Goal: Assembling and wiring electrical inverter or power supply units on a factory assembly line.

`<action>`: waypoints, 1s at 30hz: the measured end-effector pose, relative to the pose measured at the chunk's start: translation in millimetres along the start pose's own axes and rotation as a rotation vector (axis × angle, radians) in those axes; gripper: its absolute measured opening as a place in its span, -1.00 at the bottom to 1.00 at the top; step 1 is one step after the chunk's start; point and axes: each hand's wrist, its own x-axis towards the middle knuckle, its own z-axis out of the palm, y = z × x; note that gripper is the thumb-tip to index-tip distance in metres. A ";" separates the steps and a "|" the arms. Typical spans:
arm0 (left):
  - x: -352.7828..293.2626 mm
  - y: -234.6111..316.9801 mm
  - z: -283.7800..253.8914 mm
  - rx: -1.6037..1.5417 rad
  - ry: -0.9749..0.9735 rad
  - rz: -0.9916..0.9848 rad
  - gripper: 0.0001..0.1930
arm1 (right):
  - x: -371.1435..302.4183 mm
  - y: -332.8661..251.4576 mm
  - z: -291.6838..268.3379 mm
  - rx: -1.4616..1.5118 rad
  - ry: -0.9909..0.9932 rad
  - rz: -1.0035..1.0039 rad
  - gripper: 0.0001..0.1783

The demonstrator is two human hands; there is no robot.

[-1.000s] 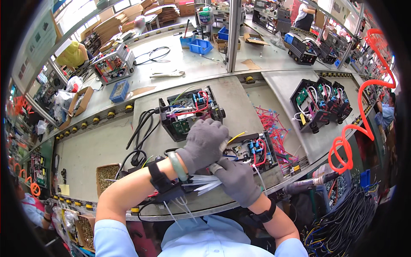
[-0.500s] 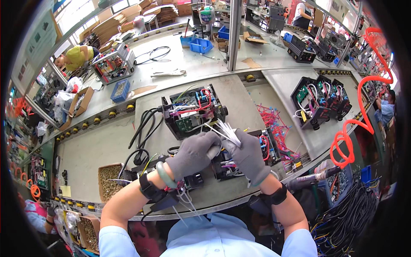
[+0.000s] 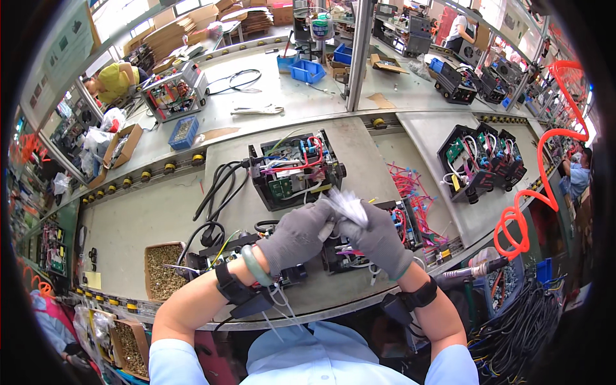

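Both my gloved hands meet above the bench. My right hand [image 3: 378, 242] is closed round a bundle of thin white cable ties [image 3: 350, 208], blurred at their upper ends. Fingers pinched, my left hand [image 3: 296, 236] presses against the lower end of the bundle; whatever lies between its fingertips is hidden. Just beyond the hands stands an open black machine housing [image 3: 298, 168] with a green circuit board, red wires and a black power cable. Under my right hand is a second open housing [image 3: 407, 224], partly covered. Another wired unit [image 3: 221, 260] sits beneath my left forearm.
A box of small metal parts [image 3: 165, 273] stands at the left, and red wires [image 3: 414, 192] lie in a heap right of the middle. Several open units [image 3: 481, 157] stand farther right. An orange coiled hose [image 3: 513, 224] hangs near a power driver [image 3: 471, 271].
The white cable ties have shifted and blurred, their ends now closer together. Both hands have moved slightly down and to the right in the picture, still close together.
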 end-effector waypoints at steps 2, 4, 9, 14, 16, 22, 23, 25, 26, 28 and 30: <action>1.5 -4.4 -2.6 0.032 -0.060 0.115 -0.83 | 1.8 -4.8 0.2 -0.147 0.014 -0.128 -0.63; 0.4 -1.4 -0.8 -0.002 -0.029 0.097 -0.80 | 3.0 -9.5 -2.0 -0.114 0.001 -0.017 -0.49; -1.4 -2.7 -0.3 0.006 -0.043 0.074 -0.79 | 5.5 -11.8 -1.6 -0.128 -0.037 0.006 -0.51; 1.0 9.1 -7.7 0.013 -0.122 0.001 -0.77 | 11.3 -6.8 1.5 -0.230 -0.093 0.069 -0.58; 2.0 10.0 -9.6 -0.036 -0.151 -0.003 -0.76 | 10.8 -8.3 1.6 -0.198 -0.088 0.074 -0.62; -4.2 -7.6 1.1 -0.095 -0.098 0.078 -0.76 | 10.4 -3.9 4.9 -0.234 -0.082 0.081 -0.68; -5.6 -9.8 0.7 -0.154 -0.081 0.075 -0.78 | 12.7 -5.5 8.6 -0.338 -0.047 0.067 -0.71; -3.8 -9.7 -2.7 -0.168 -0.108 0.076 -0.79 | 11.3 -1.9 14.9 -0.514 0.033 -0.007 -0.77; -1.8 -9.1 -3.0 -0.178 -0.129 0.083 -0.80 | 8.2 -1.6 15.7 -0.522 0.026 -0.001 -0.77; -0.9 -13.4 1.7 -0.212 -0.088 0.084 -0.81 | 3.1 -1.0 17.9 -0.532 0.149 -0.143 -0.80; -1.2 -15.3 4.3 -0.340 -0.035 0.095 -0.84 | -0.6 0.6 15.7 -0.618 0.174 -0.224 -0.82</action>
